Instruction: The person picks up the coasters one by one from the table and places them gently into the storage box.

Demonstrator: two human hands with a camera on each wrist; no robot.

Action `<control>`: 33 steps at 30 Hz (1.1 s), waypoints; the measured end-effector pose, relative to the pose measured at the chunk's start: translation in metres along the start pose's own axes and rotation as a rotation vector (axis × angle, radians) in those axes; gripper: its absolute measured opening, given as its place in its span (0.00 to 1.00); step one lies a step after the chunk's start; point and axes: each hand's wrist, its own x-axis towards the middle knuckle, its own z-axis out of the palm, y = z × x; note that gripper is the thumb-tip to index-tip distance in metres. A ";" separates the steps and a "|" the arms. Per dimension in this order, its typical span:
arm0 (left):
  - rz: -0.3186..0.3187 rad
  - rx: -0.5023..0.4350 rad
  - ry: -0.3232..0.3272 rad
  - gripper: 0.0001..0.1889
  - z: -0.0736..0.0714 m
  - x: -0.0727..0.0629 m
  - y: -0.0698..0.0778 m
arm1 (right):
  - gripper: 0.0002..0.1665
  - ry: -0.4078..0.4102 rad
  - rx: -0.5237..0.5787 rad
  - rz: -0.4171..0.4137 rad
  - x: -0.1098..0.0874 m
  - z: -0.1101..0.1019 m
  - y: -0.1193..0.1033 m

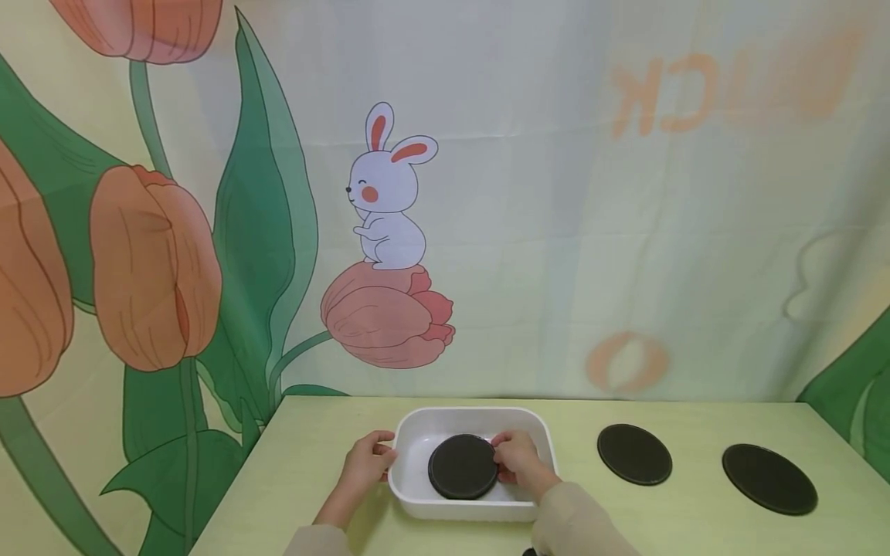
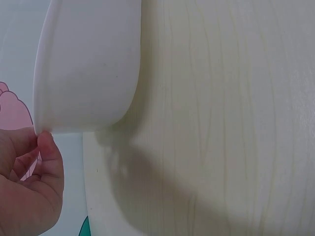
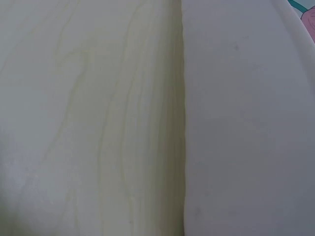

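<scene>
A white rectangular basin [image 1: 445, 510] with rounded corners stands on the table. My left hand [image 1: 365, 467] is at its left end; in the left wrist view the thumb and fingers of the left hand [image 2: 37, 182] pinch the rim of the basin [image 2: 93, 64]. Inside the basin is a round black disc [image 1: 462, 467]. Reaching over the basin's near right side, my right hand [image 1: 518, 459] grips the disc by its right edge. The right wrist view shows only the basin's outer wall [image 3: 246, 123] and the tabletop, with the right hand out of sight.
Two more black discs lie flat to the right of the basin, a nearer disc [image 1: 634, 454] and a farther disc [image 1: 769, 479]. Part of a small black object [image 1: 530, 552] shows at the bottom edge by the right sleeve. A printed curtain [image 1: 514, 270] hangs behind the pale wooden table [image 1: 577, 425].
</scene>
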 end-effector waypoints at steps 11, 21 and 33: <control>0.004 0.002 0.005 0.16 0.001 0.001 0.000 | 0.16 0.022 -0.038 -0.034 0.001 -0.001 0.001; 0.004 0.005 0.006 0.16 0.002 0.002 -0.001 | 0.16 0.000 -0.036 -0.040 -0.003 -0.007 -0.004; 0.005 0.007 0.000 0.16 0.002 0.003 -0.004 | 0.15 -0.096 -0.021 -0.060 -0.011 -0.040 -0.036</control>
